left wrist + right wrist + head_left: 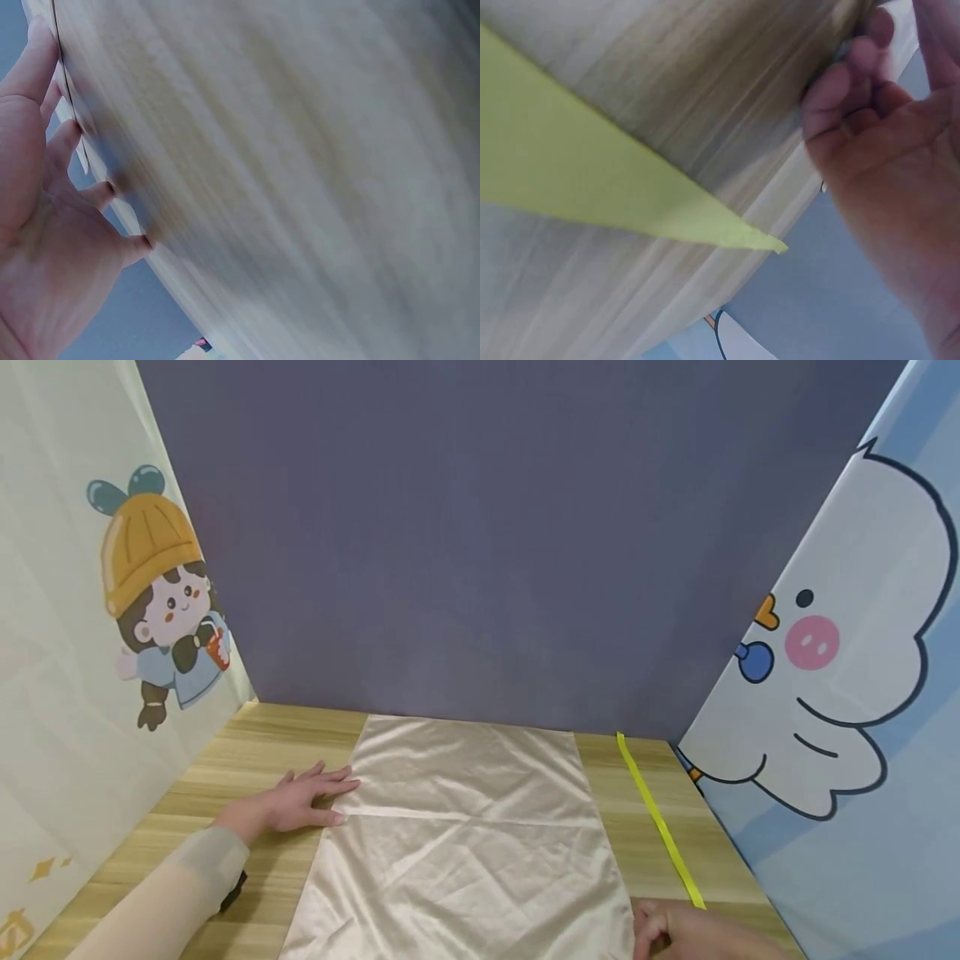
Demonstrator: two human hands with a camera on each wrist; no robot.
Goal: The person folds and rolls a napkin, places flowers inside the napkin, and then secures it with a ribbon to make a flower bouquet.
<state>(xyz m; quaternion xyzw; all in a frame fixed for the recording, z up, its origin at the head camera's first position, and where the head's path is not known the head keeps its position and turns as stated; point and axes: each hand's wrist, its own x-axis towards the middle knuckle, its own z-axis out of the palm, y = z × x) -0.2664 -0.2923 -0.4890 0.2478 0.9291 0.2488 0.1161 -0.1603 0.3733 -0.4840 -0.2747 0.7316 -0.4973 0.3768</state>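
Beige satin cloth [465,860] is lying creased on the wood-grain worktop [300,727]; the left hand [307,797] is resting with fingers spread wide, tips touching the cloth's left edge; the right hand [671,931] is curling its fingers, pinching the right edge; a yellow strip [659,827] is lying farther right, apart from the cloth.

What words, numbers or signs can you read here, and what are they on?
None: I can't read any words, labels, brands, numbers or signs.
The pale cloth, yellow strip and wooden table show no writing.
The side walls have cartoon pictures, but I see no letters.
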